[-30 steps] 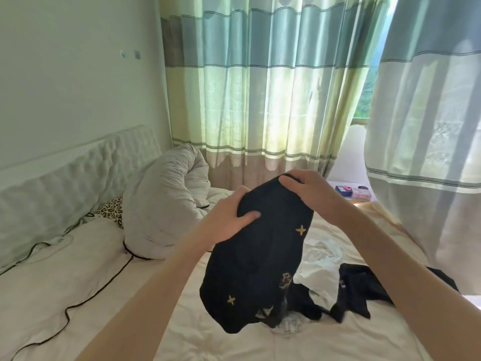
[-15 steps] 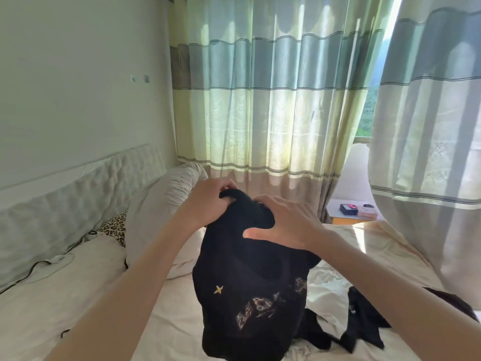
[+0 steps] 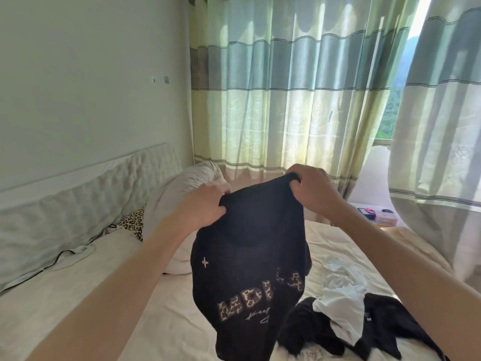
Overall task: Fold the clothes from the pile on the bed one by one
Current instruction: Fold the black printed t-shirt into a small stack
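I hold my left hand point(image 3: 205, 204) and right hand point(image 3: 309, 187) pinching the top edge of the black printed garment point(image 3: 250, 269), which hangs above the bed point(image 3: 169, 308). Step in hand: opening it out. Next move, as I judge: spread it flat beside the pile point(image 3: 351, 316) for folding.

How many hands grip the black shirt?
2: the left hand pinches the upper edge of the black shirt on its left, the right hand on its right; neither looks hidden.
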`<state>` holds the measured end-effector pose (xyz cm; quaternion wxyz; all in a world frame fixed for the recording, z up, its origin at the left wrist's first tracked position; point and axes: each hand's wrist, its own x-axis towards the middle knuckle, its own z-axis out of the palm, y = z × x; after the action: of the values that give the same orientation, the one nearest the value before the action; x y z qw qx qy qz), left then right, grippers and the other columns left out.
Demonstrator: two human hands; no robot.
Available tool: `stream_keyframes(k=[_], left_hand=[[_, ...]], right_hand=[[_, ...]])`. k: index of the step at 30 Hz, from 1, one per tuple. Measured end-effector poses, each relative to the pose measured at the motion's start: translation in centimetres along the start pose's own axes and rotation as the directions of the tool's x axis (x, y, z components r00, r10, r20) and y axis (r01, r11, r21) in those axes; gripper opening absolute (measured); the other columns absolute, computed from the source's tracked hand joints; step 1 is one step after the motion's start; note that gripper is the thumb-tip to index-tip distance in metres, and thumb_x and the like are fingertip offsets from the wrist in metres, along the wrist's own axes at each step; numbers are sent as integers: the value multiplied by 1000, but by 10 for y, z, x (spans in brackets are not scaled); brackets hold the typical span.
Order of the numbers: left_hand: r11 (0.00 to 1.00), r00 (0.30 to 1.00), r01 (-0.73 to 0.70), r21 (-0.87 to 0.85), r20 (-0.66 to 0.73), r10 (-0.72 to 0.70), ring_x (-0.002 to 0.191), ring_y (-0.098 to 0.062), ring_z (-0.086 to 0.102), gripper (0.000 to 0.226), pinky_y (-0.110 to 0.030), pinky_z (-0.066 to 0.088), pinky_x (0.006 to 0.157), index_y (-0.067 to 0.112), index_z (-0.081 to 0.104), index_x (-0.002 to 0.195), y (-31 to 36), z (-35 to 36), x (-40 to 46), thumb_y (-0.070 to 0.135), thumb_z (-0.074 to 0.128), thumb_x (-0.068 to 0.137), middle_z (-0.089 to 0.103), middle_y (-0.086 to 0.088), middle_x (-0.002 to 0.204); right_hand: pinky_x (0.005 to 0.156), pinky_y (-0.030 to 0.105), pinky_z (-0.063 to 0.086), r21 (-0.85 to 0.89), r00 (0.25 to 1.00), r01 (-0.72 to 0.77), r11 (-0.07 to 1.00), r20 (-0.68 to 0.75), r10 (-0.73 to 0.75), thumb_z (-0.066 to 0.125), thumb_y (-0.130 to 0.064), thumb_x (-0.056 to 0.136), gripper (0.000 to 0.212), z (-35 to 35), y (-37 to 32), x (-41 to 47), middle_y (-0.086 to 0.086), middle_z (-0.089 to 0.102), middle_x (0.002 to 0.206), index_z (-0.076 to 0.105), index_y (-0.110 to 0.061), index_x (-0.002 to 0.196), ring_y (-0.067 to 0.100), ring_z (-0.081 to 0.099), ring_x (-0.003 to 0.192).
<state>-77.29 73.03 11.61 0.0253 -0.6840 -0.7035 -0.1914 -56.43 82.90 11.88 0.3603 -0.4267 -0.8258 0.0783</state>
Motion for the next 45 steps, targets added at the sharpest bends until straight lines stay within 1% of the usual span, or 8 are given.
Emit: stream_keyframes(k=[9, 13, 23, 26, 30, 36, 41, 45], left_hand=[[941, 967, 113, -320, -182, -178, 75, -2, 53, 29, -17, 38, 66, 32, 58, 76, -37, -16, 4, 4, 54, 84, 58, 13, 81], [887, 943, 111, -448, -235, -237, 82, -16, 58, 19, -24, 41, 74, 27, 60, 83, -47, -11, 4, 9, 54, 88, 63, 3, 83], [960, 952, 95, -265, -257, -165, 65, -18, 58, 12, -30, 45, 62, 21, 59, 73, -59, 18, -33, 23, 62, 84, 61, -1, 65], [942, 964, 113, -317, -197, -181, 64, -8, 53, 21, -15, 36, 59, 28, 54, 67, -59, 33, -62, 24, 63, 86, 57, 10, 62], [874, 959, 281, -395, 152, -240, 70, -3, 61, 14, -13, 41, 63, 27, 62, 74, -65, 75, -128, 35, 71, 80, 66, 10, 70], [812, 849, 469, -348, 431, -306, 76, -3, 58, 19, -11, 37, 62, 32, 58, 79, -72, 126, -226, 17, 60, 91, 62, 11, 81], [750, 846, 508, -423, 409, -343, 76, -5, 61, 16, -22, 45, 69, 21, 66, 86, -64, 134, -294, 18, 53, 95, 67, 5, 79], [721, 870, 493, -487, 297, -394, 73, 6, 59, 20, -8, 40, 62, 32, 62, 81, -49, 142, -351, 20, 53, 95, 65, 16, 73]], right_hand=[[75, 28, 40, -185, 995, 97, 978, 48, -90, 49, -8, 87, 25, -19, 8, 10, -4, 62, 96, 66, -15, 105, 13, 52, 87], [70, 22, 39, 2, 999, 43, 999, 26, -43, 51, -4, 87, 19, -18, 12, 9, -2, 61, 89, 64, -14, 95, 13, 54, 83], [60, 15, 32, 160, 997, -74, 984, 42, 69, 48, -7, 89, 21, 8, 26, -28, -11, 51, 69, 52, -21, 74, 1, 46, 66], [58, 23, 32, 214, 979, -111, 970, 191, 70, 53, -15, 91, 27, 12, 34, -56, -4, 47, 59, 52, -9, 65, 9, 42, 57], [55, 12, 36, 206, 865, -189, 960, 497, 63, 64, -38, 87, 34, 29, 50, -128, -11, 51, 55, 55, -16, 63, 0, 47, 51], [75, 28, 44, 16, 539, -300, 954, 828, 156, 67, -21, 82, 17, 82, 71, -221, -1, 62, 92, 61, -17, 98, 16, 59, 87], [66, 23, 41, 128, 699, -402, 907, 683, 213, 66, -20, 87, 14, 83, 66, -291, -6, 65, 75, 65, -28, 76, 12, 59, 74], [59, 16, 40, 264, 796, -510, 819, 505, 333, 65, -21, 88, 20, 76, 41, -356, -15, 65, 67, 64, -35, 74, 1, 59, 67]])
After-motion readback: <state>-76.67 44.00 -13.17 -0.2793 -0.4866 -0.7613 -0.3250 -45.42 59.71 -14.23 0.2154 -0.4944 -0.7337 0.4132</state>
